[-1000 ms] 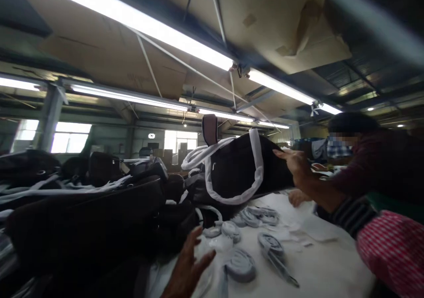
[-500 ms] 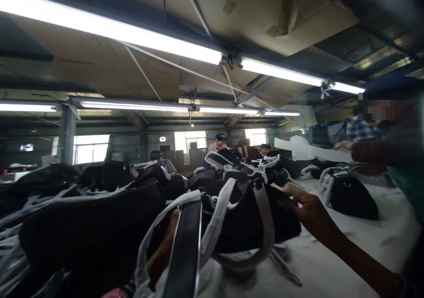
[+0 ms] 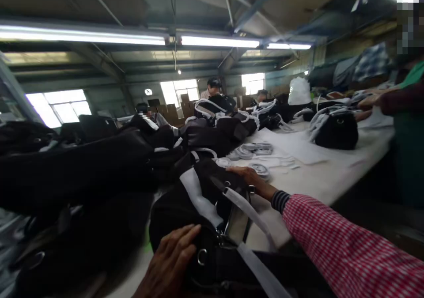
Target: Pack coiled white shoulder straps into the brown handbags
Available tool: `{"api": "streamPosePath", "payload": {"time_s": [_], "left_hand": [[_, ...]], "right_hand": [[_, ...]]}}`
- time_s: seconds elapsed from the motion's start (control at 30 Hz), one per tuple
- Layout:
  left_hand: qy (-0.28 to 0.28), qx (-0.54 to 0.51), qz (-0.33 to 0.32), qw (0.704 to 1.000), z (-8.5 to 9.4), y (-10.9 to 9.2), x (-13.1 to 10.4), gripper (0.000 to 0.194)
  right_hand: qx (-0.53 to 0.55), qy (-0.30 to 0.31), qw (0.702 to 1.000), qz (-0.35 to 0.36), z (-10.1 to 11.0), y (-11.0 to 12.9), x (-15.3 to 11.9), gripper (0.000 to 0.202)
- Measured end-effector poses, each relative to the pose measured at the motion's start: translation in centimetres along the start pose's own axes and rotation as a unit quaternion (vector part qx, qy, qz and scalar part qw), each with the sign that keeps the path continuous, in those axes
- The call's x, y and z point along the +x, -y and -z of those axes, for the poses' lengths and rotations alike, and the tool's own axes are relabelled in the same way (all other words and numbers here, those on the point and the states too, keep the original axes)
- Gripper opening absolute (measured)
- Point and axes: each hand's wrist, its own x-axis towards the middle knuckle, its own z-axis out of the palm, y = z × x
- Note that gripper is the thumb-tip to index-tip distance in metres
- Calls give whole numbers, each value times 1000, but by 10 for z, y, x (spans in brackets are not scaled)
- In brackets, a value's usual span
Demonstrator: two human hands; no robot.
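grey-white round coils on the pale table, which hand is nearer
Right: the right hand is just this side of the coils; the left hand is farther, on the black fabric bag.

A black bag (image 3: 208,240) with white-wrapped straps (image 3: 196,195) lies on the table (image 3: 318,179).

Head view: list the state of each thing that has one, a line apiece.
Black bag: touched by both hands.
Left hand: open, resting on the bag.
Right hand: at the bag's far end, grip unclear.
White coils: wound up, on the table.
Second bag: upright on the table.
Ceiling light: lit.
Clock: time unreadable.
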Motion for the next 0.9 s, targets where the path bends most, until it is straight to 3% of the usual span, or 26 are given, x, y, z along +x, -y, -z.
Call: {"api": "streamPosePath", "payload": {"time_s": [0.1, 0.27, 0.4, 0.47, 0.6, 0.73, 0.9], "left_hand": [[43, -40, 26, 998, 8, -4, 0, 64], [137, -33, 5, 990, 50, 1, 38, 57], [150, -24, -19, 988, 50, 11, 54, 64], [150, -41, -37, 987, 40, 13, 46, 57], [92, -75, -19, 993, 24, 1, 10, 42], [92, -68, 24, 993, 26, -16, -19, 32], [112, -32, 9, 993, 29, -20, -24, 40]], "right_hand": [[23, 8, 1000, 2, -11, -9, -13, 47], [37, 9, 999, 12, -19, -25, -22, 49], [37, 0, 999, 6, -25, -33, -21, 46], [39, -2, 999, 7, -26, -33, -22, 46], [57, 3, 998, 20, -24, -32, -24, 47], [75, 11, 997, 27, -23, -33, -24, 48], [30, 19, 999, 17, -23, -32, -24, 50]]}}
